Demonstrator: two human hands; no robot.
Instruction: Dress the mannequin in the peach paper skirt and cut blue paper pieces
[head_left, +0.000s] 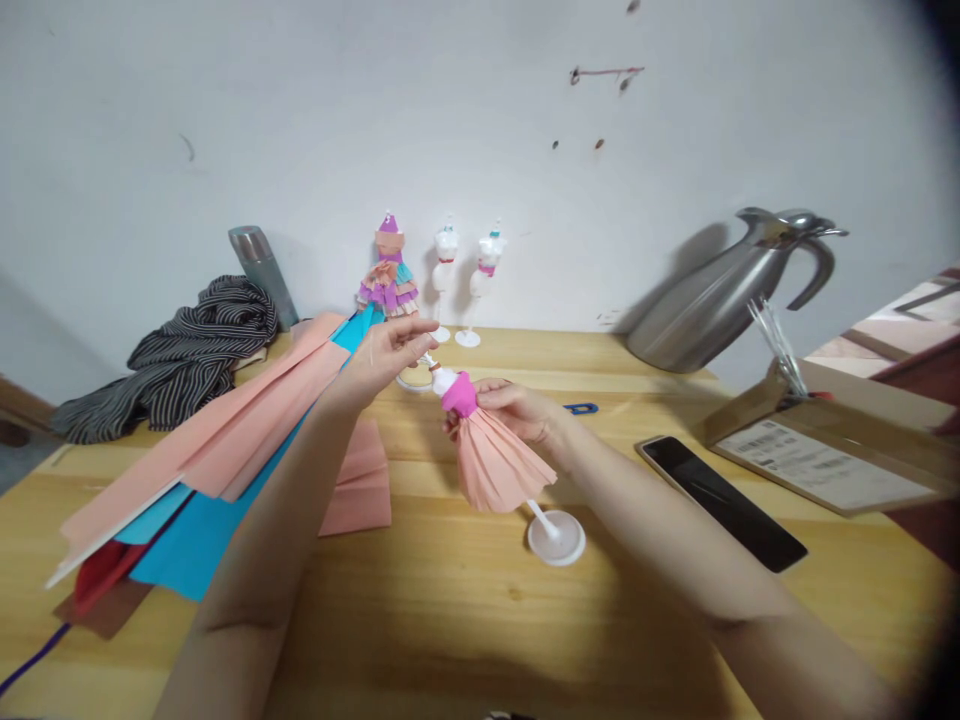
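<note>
My right hand (pixel 514 408) is closed round the waist of a miniature dress form (pixel 445 382), which leans to the upper left. It wears a magenta bodice (pixel 460 396) and a pleated peach paper skirt (pixel 499 465); its white stem and round base (pixel 556 538) show below the hem. A brown band circles its neck. Just above the form's top, my left hand (pixel 394 345) has its fingers stretched out, with the thumb below them; I make out nothing in it. A white ring (pixel 414 383), partly hidden, lies behind the form.
Peach paper (pixel 247 430) and blue paper (pixel 202 540) lie at left, near a striped cloth (pixel 202 350) and a flask (pixel 262 270). Behind stand a dressed form (pixel 388 270) and two bare forms (pixel 487 270). Rightward are a blue clip (pixel 581 408), phone (pixel 720 500), cardboard box (pixel 825 465) and steel jug (pixel 712 295).
</note>
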